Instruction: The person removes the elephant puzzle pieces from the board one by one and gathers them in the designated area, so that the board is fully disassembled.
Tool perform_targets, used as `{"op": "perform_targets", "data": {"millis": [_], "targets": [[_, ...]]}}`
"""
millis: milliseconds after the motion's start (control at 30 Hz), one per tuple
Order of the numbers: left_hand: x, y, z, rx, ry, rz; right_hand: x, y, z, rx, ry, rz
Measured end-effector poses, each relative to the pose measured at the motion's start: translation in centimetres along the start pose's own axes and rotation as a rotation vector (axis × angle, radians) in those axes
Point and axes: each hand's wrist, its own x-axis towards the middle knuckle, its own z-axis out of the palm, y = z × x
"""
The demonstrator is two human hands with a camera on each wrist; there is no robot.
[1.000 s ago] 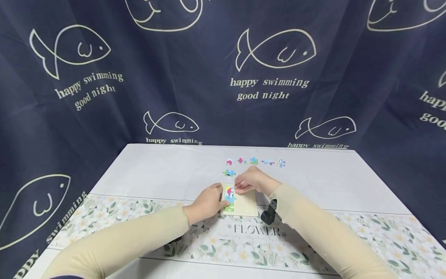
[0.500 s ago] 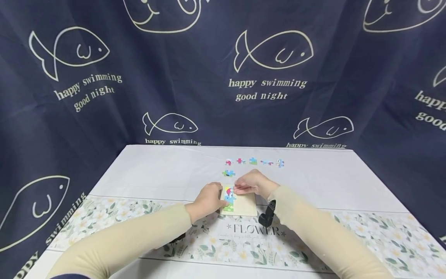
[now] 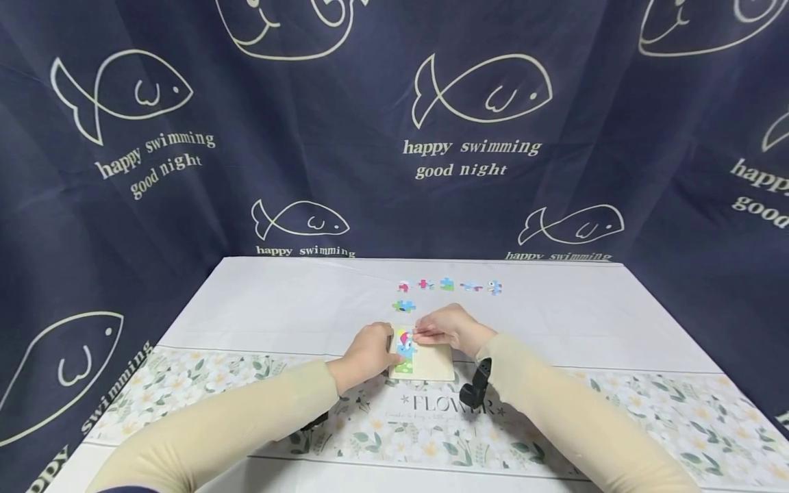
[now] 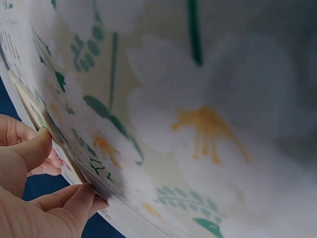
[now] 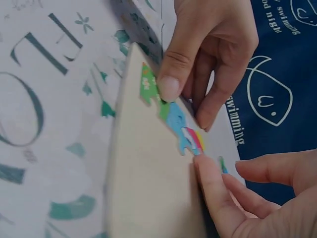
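A pale wooden puzzle board [image 3: 436, 363] lies on the table. Pieces making a colourful strip [image 3: 403, 367] of green, blue, red and yellow fill its left side. My left hand [image 3: 365, 352] grips the board's left edge, its thumb on the strip and the index finger at the far corner. My right hand [image 3: 455, 327] is over the far edge. In the right wrist view, its index finger [image 5: 210, 183] touches the end of the strip, while the thumb [image 5: 262, 168] stands apart. Whether a separate piece lies under that fingertip is hidden.
A loose blue-green piece [image 3: 403, 307] lies just beyond the board. Farther back is a row of several puzzle pieces [image 3: 446, 284]. The white tablecloth [image 3: 296, 294] has a floral band [image 3: 246, 366]. A dark blue curtain [image 3: 382, 103] hangs behind the table.
The right hand shifts very slightly along the strip's far end. The left hand keeps its hold on the board, and the loose pieces stay in place.
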Motion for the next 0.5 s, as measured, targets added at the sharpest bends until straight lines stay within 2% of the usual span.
{"op": "perform_targets", "data": {"millis": [200,500], "targets": [[-0.02,-0.18,0.00,0.004,0.002,0.003,-0.14,0.43,0.21,0.051,0.011,-0.017],[0.04,-0.29,0.12,0.030,0.003,0.008,-0.20,0.83,0.52,0.046,0.034,-0.052]]}}
